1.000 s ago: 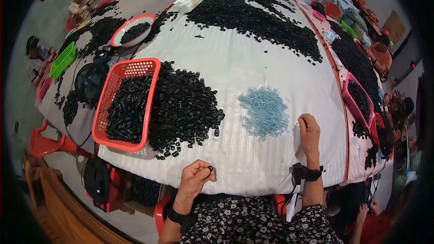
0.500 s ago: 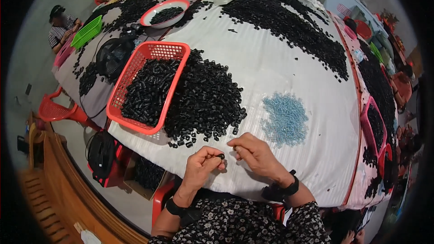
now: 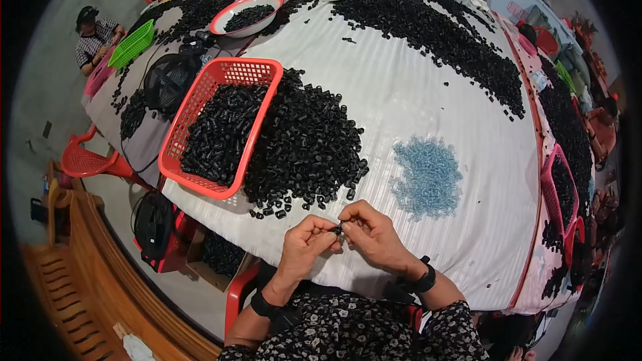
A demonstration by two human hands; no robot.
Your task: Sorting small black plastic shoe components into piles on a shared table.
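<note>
My left hand (image 3: 306, 246) pinches a small black cylindrical plastic part (image 3: 336, 230) over the near edge of the white tablecloth. My right hand (image 3: 372, 235) meets it there, thumb and forefinger closed at the same part; whatever lies between those fingertips is too small to make out. Just beyond my hands spreads a heap of similar black parts (image 3: 307, 144). To the right lies a patch of small, clear bluish pieces (image 3: 428, 177). A red plastic basket (image 3: 273, 97), partly filled with black parts, stands left of the heap.
Farther back are another long black heap (image 3: 435, 33), a red-rimmed white basin (image 3: 267, 23) and a green basket (image 3: 132, 45). A pink basket (image 3: 550, 190) stands at the right. Other people sit around the table. A red chair (image 3: 90, 157) and wooden bench (image 3: 100, 281) are at the left.
My right hand has moved left, and its fingertips now meet the black part in my left hand. Before, the two hands were apart. The view has shifted slightly.
</note>
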